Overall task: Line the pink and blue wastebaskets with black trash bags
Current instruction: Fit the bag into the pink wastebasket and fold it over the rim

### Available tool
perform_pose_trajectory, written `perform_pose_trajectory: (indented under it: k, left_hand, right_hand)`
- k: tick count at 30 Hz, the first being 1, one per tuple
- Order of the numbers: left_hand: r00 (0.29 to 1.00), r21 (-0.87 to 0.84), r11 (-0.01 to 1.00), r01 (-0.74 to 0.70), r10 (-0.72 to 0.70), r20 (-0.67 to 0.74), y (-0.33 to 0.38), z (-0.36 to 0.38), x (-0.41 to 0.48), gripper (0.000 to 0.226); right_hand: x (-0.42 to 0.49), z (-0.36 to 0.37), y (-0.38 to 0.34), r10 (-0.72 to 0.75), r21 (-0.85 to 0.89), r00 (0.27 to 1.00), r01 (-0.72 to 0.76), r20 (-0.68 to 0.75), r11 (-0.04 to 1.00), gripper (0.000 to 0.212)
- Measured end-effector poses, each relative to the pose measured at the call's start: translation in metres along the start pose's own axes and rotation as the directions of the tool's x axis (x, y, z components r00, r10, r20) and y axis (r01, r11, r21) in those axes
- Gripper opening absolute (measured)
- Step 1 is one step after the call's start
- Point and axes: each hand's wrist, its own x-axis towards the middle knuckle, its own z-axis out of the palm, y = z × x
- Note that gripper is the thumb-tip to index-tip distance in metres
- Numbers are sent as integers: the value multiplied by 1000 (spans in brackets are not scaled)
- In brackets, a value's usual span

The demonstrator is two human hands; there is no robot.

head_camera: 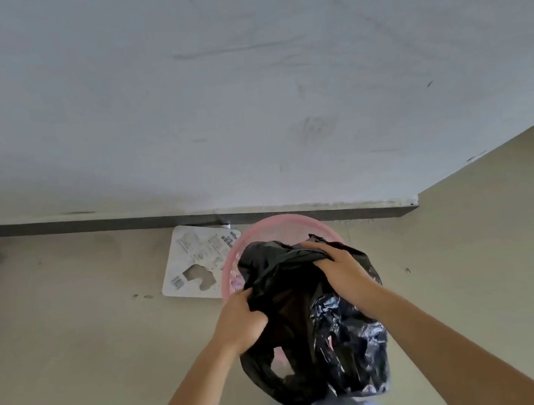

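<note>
Your left hand (241, 322) and right hand (340, 269) both clench the black bag (293, 305) above the pink basket (233, 268); bunched film may slip off the rim or tear.

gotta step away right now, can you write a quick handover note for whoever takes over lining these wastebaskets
Left hand: closed on the near-left edge of the black trash bag.
Right hand: gripping the bag's far-right edge.
The bag is held bunched over the pink wastebasket, which stands on the floor by the wall next to a white printed card.
Done: bag brought to the pink basket.
Left: spread it open, push it in, fold the edge over the rim. The blue wastebasket is not in view and remains to be lined.
</note>
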Motion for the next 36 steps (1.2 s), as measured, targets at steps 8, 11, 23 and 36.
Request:
perform_pose_trajectory:
  k: [8,11,23,36]
  left_hand:
    - [995,246,964,-97,98,9,-21,11,124,26]
    - [975,348,918,-192,217,-37,-36,17,145,16]
    - [795,224,872,-435,489,-359,-39,-19,117,35]
    - [760,599,654,-462,640,-114,-13,-79,126,51]
  right_hand:
    - [140,25,68,13,-135,1000,-10,23,991,23]
    - [168,30,80,36,-237,998,-20,61,971,15]
    - [126,-22,58,-296,-623,954,254,37,740,35]
    - [107,-60,19,-405,-871,914,201,3,448,54]
